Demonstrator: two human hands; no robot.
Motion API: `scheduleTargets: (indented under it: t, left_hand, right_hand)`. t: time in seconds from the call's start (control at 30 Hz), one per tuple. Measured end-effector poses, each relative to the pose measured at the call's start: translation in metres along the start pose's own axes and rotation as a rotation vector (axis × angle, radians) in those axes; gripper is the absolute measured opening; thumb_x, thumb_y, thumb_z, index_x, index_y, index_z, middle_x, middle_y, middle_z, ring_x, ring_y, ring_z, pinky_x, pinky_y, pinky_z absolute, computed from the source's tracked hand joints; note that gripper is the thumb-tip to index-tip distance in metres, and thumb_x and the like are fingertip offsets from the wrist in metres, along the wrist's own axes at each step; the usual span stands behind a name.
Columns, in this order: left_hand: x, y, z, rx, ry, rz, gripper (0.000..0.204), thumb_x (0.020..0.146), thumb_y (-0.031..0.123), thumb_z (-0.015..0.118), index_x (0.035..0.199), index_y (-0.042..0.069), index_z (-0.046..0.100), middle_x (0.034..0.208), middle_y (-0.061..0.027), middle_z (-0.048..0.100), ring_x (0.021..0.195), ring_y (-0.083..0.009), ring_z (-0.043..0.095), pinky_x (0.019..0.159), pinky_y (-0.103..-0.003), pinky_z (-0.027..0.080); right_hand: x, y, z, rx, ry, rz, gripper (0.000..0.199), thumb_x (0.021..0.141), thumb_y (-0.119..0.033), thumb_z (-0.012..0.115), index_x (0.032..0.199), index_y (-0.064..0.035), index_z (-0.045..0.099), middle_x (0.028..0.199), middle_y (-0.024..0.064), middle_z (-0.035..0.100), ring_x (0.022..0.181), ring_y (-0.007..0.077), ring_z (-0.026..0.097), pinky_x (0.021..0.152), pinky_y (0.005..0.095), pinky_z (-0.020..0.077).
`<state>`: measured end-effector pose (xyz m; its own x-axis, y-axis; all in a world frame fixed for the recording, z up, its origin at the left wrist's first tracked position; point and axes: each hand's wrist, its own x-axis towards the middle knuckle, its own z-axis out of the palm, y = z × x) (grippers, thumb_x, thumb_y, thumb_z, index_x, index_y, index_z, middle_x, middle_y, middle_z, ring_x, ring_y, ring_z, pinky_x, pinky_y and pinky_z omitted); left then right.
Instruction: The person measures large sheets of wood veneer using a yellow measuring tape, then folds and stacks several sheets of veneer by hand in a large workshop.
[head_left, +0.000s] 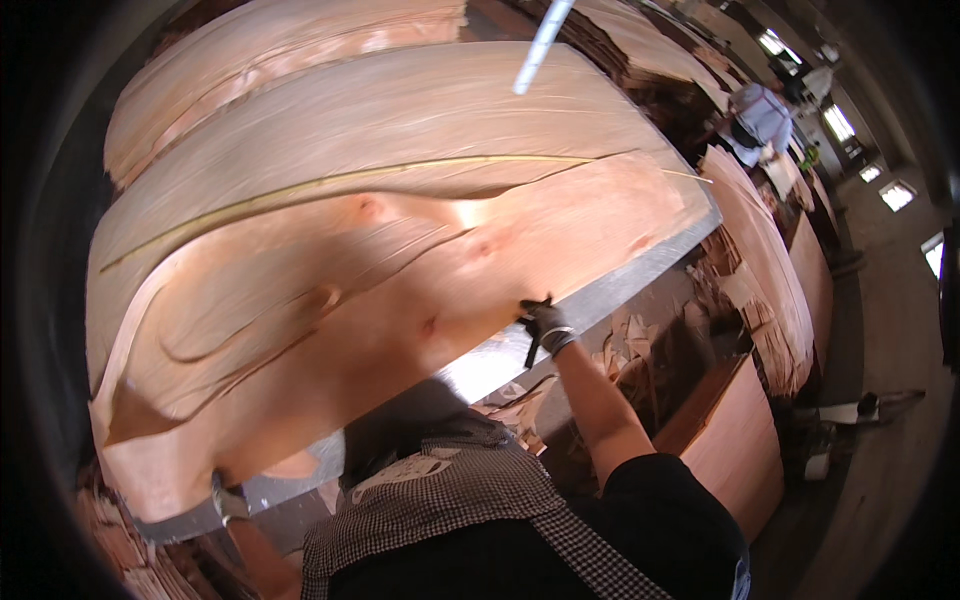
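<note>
A large thin veneer sheet (400, 260) fills most of the view. It lies spread over a metal desk (600, 295), and its near edge hangs a little over the desk edge. The sheet is wavy and has several long cracks along the grain, so it seems it must be held at two far-apart points to stay flat and not tear more.

The right hand (543, 322), in a dark glove, is at the near edge of the sheet, toward the right. Its grip is closed on this edge, with the fingers pinching the veneer. The left hand (228, 500), in a light glove, is at the near left corner of the sheet, low in the view. It touches the sheet there, but the veneer hides the fingers, so I cannot tell if its grip is closed or apart.

I count one sheet in the hands, and under or behind it at least one more similar sheet (290, 60) at the far side. Two gloves, one on each hand.

Below the desk, on the right, many small veneer scraps (630, 345) lie in a heap, too many to count. Further right stand veneer stacks (775, 270); I see about three. Far right, one other person (762, 118) in light clothes is among the stacks.
</note>
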<state>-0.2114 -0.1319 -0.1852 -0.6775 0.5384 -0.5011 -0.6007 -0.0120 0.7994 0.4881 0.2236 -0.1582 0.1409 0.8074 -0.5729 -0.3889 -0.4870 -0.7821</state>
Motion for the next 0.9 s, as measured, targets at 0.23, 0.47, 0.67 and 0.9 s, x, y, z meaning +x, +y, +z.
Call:
scheduleTargets:
  t: [0.23,0.47,0.67,0.9]
  left_hand:
    - [-0.018,-0.079,0.04,-0.108,0.026,-0.066,0.041,0.083,0.031,0.058,0.112,0.003,0.053,0.111,-0.0107,0.059,0.099,-0.0252,0.057,0.087,-0.038,0.048]
    - [-0.031,-0.111,0.087,-0.176,0.169,-0.232,0.031,0.082,0.025,0.06,0.104,0.004,0.057,0.102,-0.0095,0.062,0.093,-0.0252,0.059,0.078,-0.038,0.052]
    - [-0.049,-0.049,0.045,-0.118,0.189,-0.16,0.038,0.088,0.037,0.047,0.108,0.007,0.057,0.106,-0.0079,0.061,0.095,-0.024,0.058,0.083,-0.038,0.048]
    - [-0.079,-0.063,0.093,-0.189,0.056,-0.199,0.037,0.085,0.034,0.056,0.111,0.008,0.055,0.106,-0.0068,0.06,0.095,-0.0237,0.056,0.083,-0.038,0.047]
  right_hand:
    - [-0.018,0.03,-0.037,0.022,0.6,-0.147,0.013,0.075,0.0,0.055,0.08,-0.0053,0.066,0.063,0.0046,0.059,0.045,0.0167,0.054,0.038,0.0283,0.0439]
    - [0.021,-0.016,-0.099,-0.035,0.553,-0.155,0.017,0.073,0.0,0.052,0.084,-0.0043,0.065,0.066,0.0072,0.059,0.047,0.0183,0.055,0.038,0.0287,0.0444]
    - [-0.024,-0.063,-0.109,-0.261,-0.458,-0.019,0.03,0.083,-0.013,0.057,0.111,-0.004,0.055,0.101,0.0067,0.061,0.092,0.0234,0.062,0.059,0.0292,0.0517]
    - [0.035,-0.117,-0.122,-0.759,0.008,-0.115,0.02,0.085,-0.021,0.054,0.098,-0.0082,0.063,0.081,0.005,0.065,0.055,0.017,0.062,0.039,0.0279,0.0451]
